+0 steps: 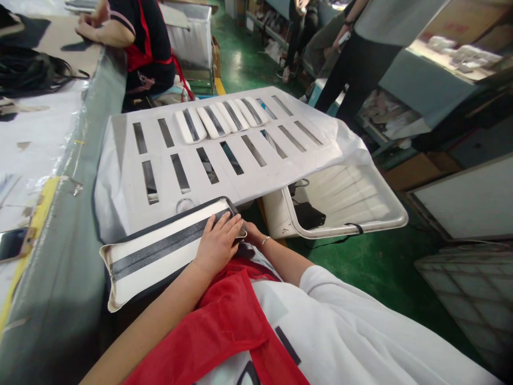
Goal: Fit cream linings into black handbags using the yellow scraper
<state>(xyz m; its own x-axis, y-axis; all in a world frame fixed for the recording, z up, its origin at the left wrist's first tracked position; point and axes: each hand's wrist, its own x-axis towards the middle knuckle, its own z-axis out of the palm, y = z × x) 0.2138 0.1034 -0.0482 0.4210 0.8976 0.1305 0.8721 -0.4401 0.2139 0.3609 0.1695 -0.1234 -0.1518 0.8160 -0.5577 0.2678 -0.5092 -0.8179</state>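
A long, shallow, box-like piece [156,256], white inside with a black stripe along its middle and a dark outer edge, lies tilted in front of me. My left hand [218,240] rests flat on its right end, the fingers stretched across the stripe and white surface. At the right-hand corner of the same piece is my right hand [252,233], touching the outside of the edge. The piece and my left hand hide most of its fingers. Past the piece stands a white slotted board [240,184], carrying several small white pads [191,125] with dark stripes.
An open white bin [352,230] with dark items inside stands right of the board. A covered worktable [92,123] runs along the left, with a phone [15,244] on it. A seated person [148,43] works at its far end. Others stand at the back right.
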